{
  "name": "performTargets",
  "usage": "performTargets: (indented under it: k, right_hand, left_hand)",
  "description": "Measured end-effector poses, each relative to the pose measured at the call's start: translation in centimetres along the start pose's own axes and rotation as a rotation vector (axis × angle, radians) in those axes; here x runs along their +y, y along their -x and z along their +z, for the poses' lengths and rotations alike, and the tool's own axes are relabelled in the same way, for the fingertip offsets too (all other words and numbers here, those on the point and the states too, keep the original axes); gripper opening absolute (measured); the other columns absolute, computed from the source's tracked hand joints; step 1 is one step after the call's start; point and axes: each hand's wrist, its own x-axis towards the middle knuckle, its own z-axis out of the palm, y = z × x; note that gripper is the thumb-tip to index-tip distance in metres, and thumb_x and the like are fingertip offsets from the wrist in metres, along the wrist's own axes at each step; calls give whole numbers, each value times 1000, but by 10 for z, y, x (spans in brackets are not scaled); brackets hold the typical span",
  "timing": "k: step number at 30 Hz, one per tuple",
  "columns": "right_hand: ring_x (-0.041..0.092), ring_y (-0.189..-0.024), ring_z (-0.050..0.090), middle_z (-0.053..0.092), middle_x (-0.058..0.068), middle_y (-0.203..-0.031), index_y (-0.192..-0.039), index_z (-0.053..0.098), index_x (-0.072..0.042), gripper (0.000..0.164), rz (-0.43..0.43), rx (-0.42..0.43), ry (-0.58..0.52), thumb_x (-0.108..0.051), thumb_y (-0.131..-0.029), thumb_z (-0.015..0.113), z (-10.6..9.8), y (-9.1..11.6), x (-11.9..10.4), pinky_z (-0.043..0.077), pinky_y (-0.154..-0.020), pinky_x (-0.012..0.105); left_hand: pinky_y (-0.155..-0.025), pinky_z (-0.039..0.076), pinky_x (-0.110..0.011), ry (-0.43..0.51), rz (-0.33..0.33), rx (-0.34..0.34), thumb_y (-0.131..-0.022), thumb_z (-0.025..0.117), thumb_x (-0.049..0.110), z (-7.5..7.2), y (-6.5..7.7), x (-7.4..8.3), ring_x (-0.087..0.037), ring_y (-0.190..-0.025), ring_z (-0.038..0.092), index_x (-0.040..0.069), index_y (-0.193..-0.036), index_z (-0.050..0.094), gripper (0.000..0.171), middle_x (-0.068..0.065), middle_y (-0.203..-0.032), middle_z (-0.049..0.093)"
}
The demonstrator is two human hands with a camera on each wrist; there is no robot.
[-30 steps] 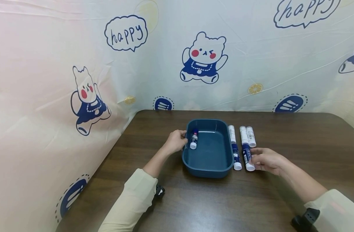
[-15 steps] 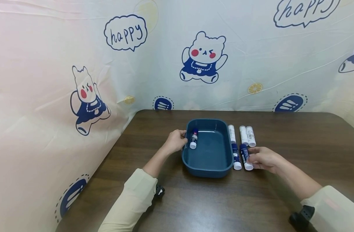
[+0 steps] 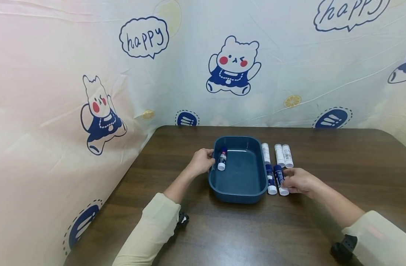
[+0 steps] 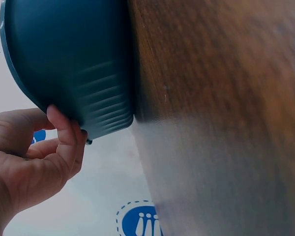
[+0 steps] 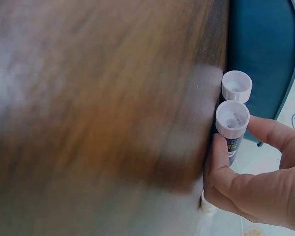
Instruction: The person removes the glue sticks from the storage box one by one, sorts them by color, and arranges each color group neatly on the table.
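Observation:
A dark teal plastic bin [image 3: 238,192] stands on the table. My left hand [image 3: 201,162] holds its left rim between thumb and fingers, and in the left wrist view the fingers [image 4: 64,132] curl against its outer wall. Inside the bin lies a blue glue stick [image 3: 222,159] with a white end. To the right of the bin, my right hand [image 3: 300,181] pinches another blue glue stick [image 5: 232,119] lying on the table. Close beside that one, nearer the bin, lies a similar blue glue stick [image 3: 271,181].
Beyond the blue sticks lie three white tubes: one by the bin [image 3: 266,153] and a pair, the left tube [image 3: 279,155] beside the right tube [image 3: 287,156]. A printed curtain [image 3: 189,74] hangs behind the brown table [image 3: 209,236].
My right hand has slid its glue stick a little to the left, towards the neighbouring blue one. The left hand and the bin stay in place.

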Motion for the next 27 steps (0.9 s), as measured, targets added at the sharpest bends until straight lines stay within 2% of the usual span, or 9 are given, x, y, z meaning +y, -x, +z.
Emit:
performTargets:
  k: [6,21,27]
  right_hand:
    - [28,-95,52,39,35,-119,-135,18,18,71,3,17,16,3,-79,60,2,0,-2,50,-83,37]
    - [32,-99,50,37,35,-121,-136,19,18,71,31,28,28,2,-81,61,3,-2,-3,49,-83,39]
    - [27,-91,53,42,34,-117,-135,21,17,70,29,29,33,1,-81,61,2,-1,-3,52,-79,35]
  left_hand:
    - [-64,54,-37,17,-8,0,-91,52,4,0,0,0,-19,-61,56,0,-137,42,47,-14,-101,59]
    - [-52,49,-26,-1,-14,-1,-91,52,4,1,0,0,-18,-57,55,1,-137,43,46,-12,-100,59]
    - [-54,51,-28,0,-8,0,-91,52,4,1,0,0,-18,-56,55,0,-136,43,46,-13,-100,59]
